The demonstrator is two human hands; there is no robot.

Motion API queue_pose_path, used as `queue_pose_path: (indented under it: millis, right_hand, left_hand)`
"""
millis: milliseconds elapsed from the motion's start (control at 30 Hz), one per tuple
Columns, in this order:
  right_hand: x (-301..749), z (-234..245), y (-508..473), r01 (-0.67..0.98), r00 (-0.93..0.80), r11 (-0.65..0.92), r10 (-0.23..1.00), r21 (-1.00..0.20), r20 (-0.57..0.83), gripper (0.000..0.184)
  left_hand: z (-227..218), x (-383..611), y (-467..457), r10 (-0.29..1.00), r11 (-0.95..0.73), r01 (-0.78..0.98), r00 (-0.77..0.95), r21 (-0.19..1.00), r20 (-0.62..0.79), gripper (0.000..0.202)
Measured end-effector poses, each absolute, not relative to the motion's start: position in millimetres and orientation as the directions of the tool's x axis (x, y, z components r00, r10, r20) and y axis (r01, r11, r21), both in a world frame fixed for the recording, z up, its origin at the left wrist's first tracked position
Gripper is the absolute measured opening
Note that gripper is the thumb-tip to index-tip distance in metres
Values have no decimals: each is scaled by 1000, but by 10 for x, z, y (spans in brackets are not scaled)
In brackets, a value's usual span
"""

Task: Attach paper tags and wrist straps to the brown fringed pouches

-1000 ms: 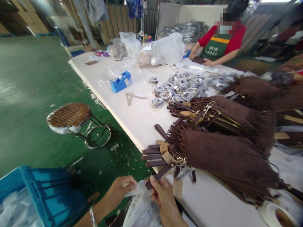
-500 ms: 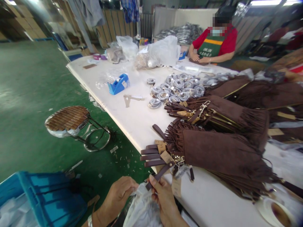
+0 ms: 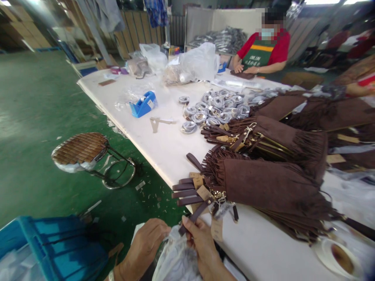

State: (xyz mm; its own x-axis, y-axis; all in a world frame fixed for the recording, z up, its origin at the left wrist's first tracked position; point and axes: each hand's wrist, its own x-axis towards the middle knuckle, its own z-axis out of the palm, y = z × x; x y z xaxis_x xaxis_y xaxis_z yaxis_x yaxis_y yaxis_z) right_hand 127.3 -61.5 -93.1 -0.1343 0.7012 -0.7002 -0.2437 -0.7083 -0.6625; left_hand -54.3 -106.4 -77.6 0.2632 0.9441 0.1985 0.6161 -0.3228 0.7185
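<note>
At the bottom of the view my left hand (image 3: pixel 145 246) and my right hand (image 3: pixel 202 244) are both closed on a white plastic wrapping (image 3: pixel 175 259). My right thumb and fingers also pinch the end of a dark brown leather strap (image 3: pixel 195 216). That strap leads up to the nearest pile of brown suede fringed bags (image 3: pixel 272 191) lying on the white table (image 3: pixel 164 148). Tan paper tags (image 3: pixel 203 192) and brass clasps hang at the pile's near end.
A second pile of fringed bags (image 3: pixel 278 138) and several coiled grey straps (image 3: pixel 216 107) lie further along. A blue tape dispenser (image 3: pixel 143 104) and plastic bags (image 3: pixel 199 62) sit beyond. A person in red (image 3: pixel 262 52) works at the far end. A stool (image 3: pixel 82 150) and blue crate (image 3: pixel 55 246) stand left.
My left hand has slid further over the white wrapping, closer to my right hand. The view has shifted slightly to the right. The far person's hands moved on their work.
</note>
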Motion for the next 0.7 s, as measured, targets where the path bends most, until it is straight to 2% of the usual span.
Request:
queue_pose_path:
  millis: [133,267,367,533,600,700]
  right_hand:
    - [1265,-873,-597,-354,-213,-730,672,-584,-710,43]
    - [1292,-849,-588,-380,-250,-752,644,-539,-723,45]
    - [1321,-857,-596,-358,-259,-759,640,-543,-724,45]
    - [1326,-896,-627,-287,-194,-742,664,-606,-722,45]
    - [1320,-884,-636,-320,-190,-724,681,-611,-707,43]
    - [1320,-830,-632,-463,-274,-720,671,-517,-689,40]
  left_hand:
    - [-768,-451,-1059,987,-25,557,146,830,-68,13]
    - [-821,-364,-1024,962,220,368,75,904,-264,4]
    - [-922,-354,-1030,947,290,277,52,916,-316,9]
    - [-943,-395,-1060,939,329,293,-3,898,-343,16]
    - [-910,-401,-1057,945,315,289,-11,904,-326,20]
    - [-934,-399,-1061,941,334,258,-32,907,-338,26]
